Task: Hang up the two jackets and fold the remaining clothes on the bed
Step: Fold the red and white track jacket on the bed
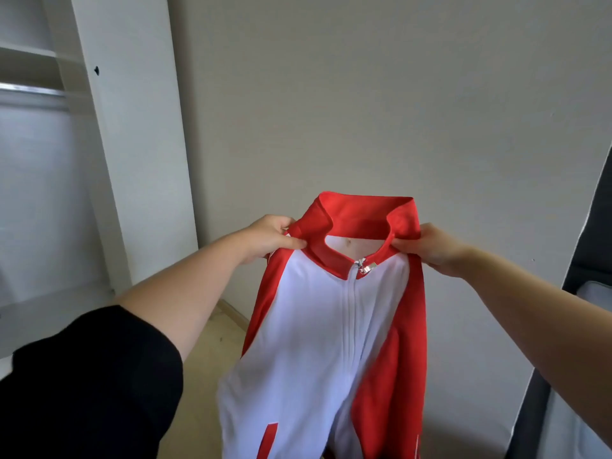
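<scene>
A red and white zip-up jacket (318,342) hangs in the air in front of me, zipped to the collar, front side facing me. My left hand (271,238) pinches its left shoulder beside the red collar. My right hand (433,246) pinches the right shoulder at the other side of the collar. The jacket's lower part runs out of the frame at the bottom. No hanger shows in the view.
An open white wardrobe (132,144) stands at the left with a metal hanging rail (33,91) and a shelf above it. A plain wall is straight ahead. A dark bed frame edge (569,293) stands at the right. Beige floor lies below.
</scene>
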